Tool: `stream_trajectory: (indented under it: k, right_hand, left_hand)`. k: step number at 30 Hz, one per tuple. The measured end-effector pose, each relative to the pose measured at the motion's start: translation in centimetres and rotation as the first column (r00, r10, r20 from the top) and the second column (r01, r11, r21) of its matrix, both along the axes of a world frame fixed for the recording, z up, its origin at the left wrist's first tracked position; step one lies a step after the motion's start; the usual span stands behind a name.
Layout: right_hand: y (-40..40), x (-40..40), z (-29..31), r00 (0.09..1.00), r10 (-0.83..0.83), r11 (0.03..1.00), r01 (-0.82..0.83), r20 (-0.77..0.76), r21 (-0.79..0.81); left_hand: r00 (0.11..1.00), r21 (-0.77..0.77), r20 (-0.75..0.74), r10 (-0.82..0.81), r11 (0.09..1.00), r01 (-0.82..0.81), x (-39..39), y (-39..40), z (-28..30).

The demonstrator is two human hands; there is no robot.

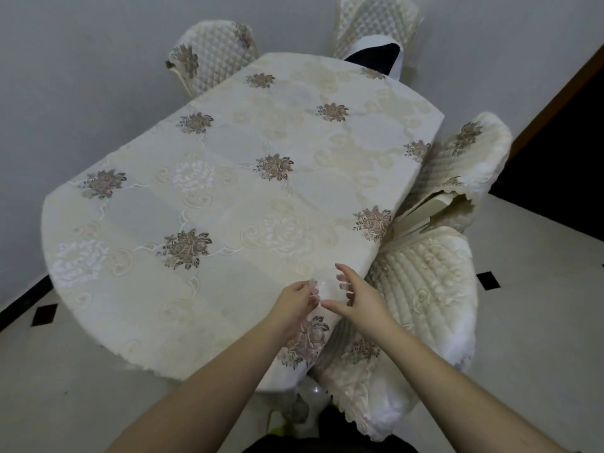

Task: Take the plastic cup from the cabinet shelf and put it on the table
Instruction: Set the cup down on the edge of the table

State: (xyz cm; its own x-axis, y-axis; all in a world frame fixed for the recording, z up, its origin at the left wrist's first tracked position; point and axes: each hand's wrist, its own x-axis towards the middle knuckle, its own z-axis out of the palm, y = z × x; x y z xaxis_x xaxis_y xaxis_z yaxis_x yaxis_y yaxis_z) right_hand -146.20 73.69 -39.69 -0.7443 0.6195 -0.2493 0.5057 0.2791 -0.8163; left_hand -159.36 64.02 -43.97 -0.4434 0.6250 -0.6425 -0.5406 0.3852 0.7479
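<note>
A clear plastic cup (324,290) sits low over the table (228,178), near its front right edge, between my two hands. It is see-through and hard to make out against the cream floral tablecloth. My left hand (294,300) pinches the cup's left side with its fingertips. My right hand (358,297) is on the cup's right side, fingers spread and the index finger lifted, thumb close to the cup's base. I cannot tell if the cup's bottom touches the cloth. No cabinet is in view.
Quilted covered chairs stand round the oval table: one at the near right (421,308), one behind it (464,168), two at the far side (212,57) (376,31). A grey wall runs behind, and a dark doorway (562,158) opens at the right.
</note>
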Motion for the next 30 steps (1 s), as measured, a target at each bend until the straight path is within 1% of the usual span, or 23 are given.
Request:
stream_trajectory:
  k: [4,7,13,22,30]
  right_hand:
    - [2.1,-1.4,-0.8,0.998,0.056,0.998,-0.056,0.014,-0.001]
    - [3.2,-2.3,-1.5,0.997,0.080,0.997,-0.080,0.023,0.002]
    - [4.9,-3.5,-2.3,0.994,0.110,0.994,-0.110,0.028,-0.003]
    - [5.2,-3.7,-3.2,0.987,0.139,0.990,-0.135,0.083,-0.046]
    - [5.4,-3.5,-3.4,0.982,0.151,0.989,-0.150,0.110,-0.016]
  left_hand:
    - [1.000,-0.028,-0.016,0.011,1.000,-0.012,-0.7,1.7,-0.6]
    - [0.997,-0.077,-0.073,0.023,0.997,-0.029,-1.4,2.9,-1.0]
    - [0.980,-0.137,-0.158,0.119,0.981,-0.141,-2.2,4.6,-1.6]
    - [0.957,-0.194,-0.281,0.068,0.973,-0.126,-2.5,4.6,-2.8]
    - [0.931,-0.190,-0.364,0.031,0.976,-0.106,-2.5,4.3,-2.5]
